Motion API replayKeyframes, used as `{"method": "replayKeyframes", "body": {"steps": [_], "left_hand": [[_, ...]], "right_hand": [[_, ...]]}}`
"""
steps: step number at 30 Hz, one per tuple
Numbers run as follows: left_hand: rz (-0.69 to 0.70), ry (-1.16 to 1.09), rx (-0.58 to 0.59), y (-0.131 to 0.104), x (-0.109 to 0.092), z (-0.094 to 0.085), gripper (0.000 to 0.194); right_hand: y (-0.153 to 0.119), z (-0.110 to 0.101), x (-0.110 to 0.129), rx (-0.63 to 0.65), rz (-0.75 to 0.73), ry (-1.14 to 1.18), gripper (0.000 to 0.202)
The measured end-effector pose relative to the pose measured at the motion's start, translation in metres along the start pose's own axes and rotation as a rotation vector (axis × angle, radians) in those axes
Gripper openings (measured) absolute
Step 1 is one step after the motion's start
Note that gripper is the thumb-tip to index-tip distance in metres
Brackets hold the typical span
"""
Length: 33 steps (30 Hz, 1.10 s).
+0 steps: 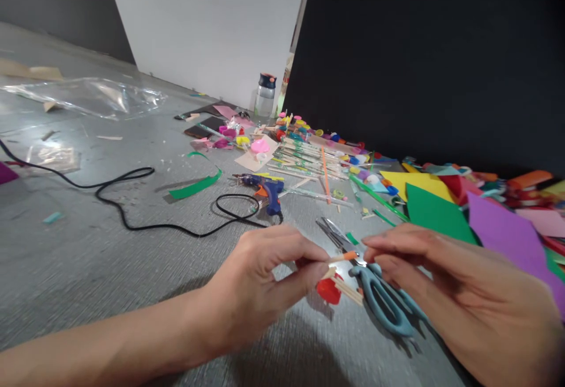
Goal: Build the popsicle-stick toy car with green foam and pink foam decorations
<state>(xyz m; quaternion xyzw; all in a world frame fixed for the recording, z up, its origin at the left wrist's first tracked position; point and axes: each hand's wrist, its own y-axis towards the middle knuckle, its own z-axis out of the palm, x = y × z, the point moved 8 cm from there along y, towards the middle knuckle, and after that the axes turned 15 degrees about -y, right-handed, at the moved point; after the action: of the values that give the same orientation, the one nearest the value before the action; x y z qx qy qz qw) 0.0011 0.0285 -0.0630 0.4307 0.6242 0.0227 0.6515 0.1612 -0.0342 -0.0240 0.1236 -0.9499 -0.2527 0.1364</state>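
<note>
My left hand pinches a short thin stick with an orange end between thumb and forefinger. The orange end points toward my right hand, with a small gap between. The thumb and fingertips of that hand are drawn together; whatever they may hold is too small to make out. Just below the left fingertips are a red bottle cap and several pale wooden sticks; I cannot tell whether the hand touches them. Scissors with blue-grey handles lie open behind and under both hands.
A blue glue gun lies ahead, its black cord looping left. Beside it curls a green paper strip. Wooden sticks, caps and coloured sheets spread rightward. A bottle stands at the back; clear plastic lies far left.
</note>
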Motion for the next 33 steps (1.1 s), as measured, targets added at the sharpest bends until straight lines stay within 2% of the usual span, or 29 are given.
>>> {"method": "replayKeyframes", "body": {"steps": [5,10,12,14,17,20,23,27,33], "left_hand": [[-0.328,-0.375,0.031,-0.004,0.023,0.010,0.013],[-0.498,-0.660,0.023,-0.010,0.033,0.020,0.009],[-0.518,-0.721,0.022,-0.011,0.033,0.022,0.011],[-0.529,-0.761,0.025,-0.011,0.034,0.023,0.014],[-0.542,-0.793,0.039,-0.011,0.035,0.024,0.017],[-0.546,-0.827,0.074,-0.013,0.036,0.028,0.018],[-0.552,-0.811,0.106,-0.015,0.035,0.031,0.016],[-0.537,-0.724,0.119,-0.014,0.032,0.030,0.013],[-0.489,-0.630,0.099,-0.011,0.031,0.026,0.012]], "right_hand": [[0.003,0.009,0.000,0.075,-0.042,0.100,0.014],[0.005,0.013,0.007,0.140,-0.146,0.123,0.014],[0.004,0.012,0.002,0.127,-0.090,0.103,0.018],[0.003,0.008,-0.007,0.066,0.022,0.083,0.013],[0.003,0.011,-0.010,0.054,0.108,0.183,0.008],[0.006,0.023,0.000,0.142,0.108,0.389,0.006],[0.008,0.026,0.008,0.158,0.107,0.511,0.004],[0.009,0.026,0.011,0.153,0.114,0.525,0.014],[0.009,0.028,0.010,0.167,0.112,0.559,0.015]]}}
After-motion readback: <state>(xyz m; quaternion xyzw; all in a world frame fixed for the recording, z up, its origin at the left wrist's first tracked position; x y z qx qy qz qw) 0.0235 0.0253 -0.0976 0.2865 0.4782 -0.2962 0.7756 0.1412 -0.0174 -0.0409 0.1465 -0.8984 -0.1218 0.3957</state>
